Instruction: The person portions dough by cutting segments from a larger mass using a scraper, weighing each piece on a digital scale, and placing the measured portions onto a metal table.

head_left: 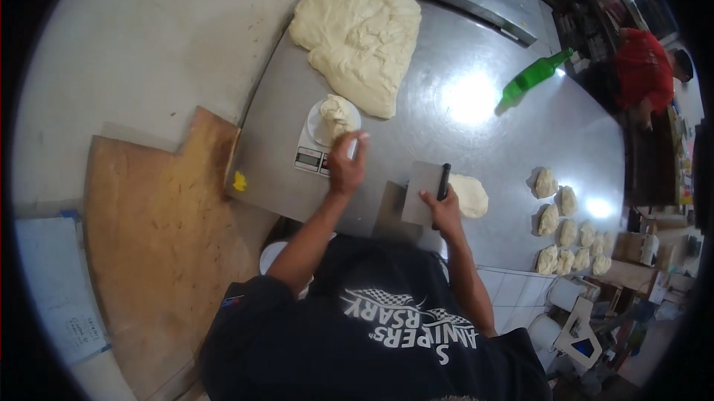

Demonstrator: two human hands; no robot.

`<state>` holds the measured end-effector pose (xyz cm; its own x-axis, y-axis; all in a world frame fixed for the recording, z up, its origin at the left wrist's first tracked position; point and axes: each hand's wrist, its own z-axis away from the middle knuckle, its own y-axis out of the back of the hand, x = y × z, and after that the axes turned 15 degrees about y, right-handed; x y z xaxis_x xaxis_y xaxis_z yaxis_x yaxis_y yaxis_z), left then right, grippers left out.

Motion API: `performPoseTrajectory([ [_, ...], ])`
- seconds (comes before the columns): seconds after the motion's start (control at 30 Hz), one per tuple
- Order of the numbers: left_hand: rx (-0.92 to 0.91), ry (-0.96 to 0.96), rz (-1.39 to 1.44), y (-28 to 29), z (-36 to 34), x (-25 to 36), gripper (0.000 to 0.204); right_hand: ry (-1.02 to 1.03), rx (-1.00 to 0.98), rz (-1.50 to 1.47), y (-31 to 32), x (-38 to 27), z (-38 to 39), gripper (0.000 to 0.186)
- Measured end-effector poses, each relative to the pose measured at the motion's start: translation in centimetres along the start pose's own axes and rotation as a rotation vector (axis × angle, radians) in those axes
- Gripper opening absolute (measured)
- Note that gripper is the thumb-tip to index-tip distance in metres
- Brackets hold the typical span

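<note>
A small lump of dough (336, 112) rests on the round white plate of a kitchen scale (307, 159). At the dough's near edge is my left hand (348, 167), its fingers apart; whether the fingertips touch the dough is hard to tell. My right hand (446, 214) is closed round the black handle of a dough scraper (422, 193), whose flat metal blade points left above the steel table (416, 133). Just right of the scraper lies a flattened piece of dough (470, 196), partly behind my right hand. Beyond the scale spreads a large mass of dough (364, 37).
A green bottle (534, 78) lies at the table's far right. Several dough pieces (548, 220) sit in rows along the right side. A wooden board (160, 237) stands left of the table. Another person in a red shirt (643, 70) is at the far right.
</note>
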<state>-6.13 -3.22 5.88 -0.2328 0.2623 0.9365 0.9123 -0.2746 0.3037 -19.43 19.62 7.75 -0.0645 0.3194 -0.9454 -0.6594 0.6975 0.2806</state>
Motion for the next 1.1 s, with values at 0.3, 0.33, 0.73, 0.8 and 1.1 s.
performPoseTrajectory([
  [0.3, -0.233, -0.402, -0.665, 5.9, -6.7, -4.1, 0.100, -0.008, 0.032, -0.040, 0.4, 0.6, 0.6, 0.045],
  [0.33, -0.232, -0.399, -0.672, 5.7, -6.9, -4.3, 0.104, -0.012, 0.048, -0.032, 0.5, 0.5, 0.7, 0.046],
  [0.73, -0.288, -0.063, -0.222, 3.8, -12.8, -9.1, 0.052, -0.034, 0.194, -0.053, 3.5, 0.4, 3.1, 0.057],
  [0.8, -0.215, 0.000, -0.135, 3.3, -13.4, -8.5, 0.049, -0.046, 0.215, -0.092, 4.7, 0.6, 3.6, 0.061],
  [1.1, -0.247, -0.254, -0.202, -1.0, -9.4, 5.0, 0.045, -0.150, 0.562, -0.131, 12.3, 1.5, 9.2, 0.057],
])
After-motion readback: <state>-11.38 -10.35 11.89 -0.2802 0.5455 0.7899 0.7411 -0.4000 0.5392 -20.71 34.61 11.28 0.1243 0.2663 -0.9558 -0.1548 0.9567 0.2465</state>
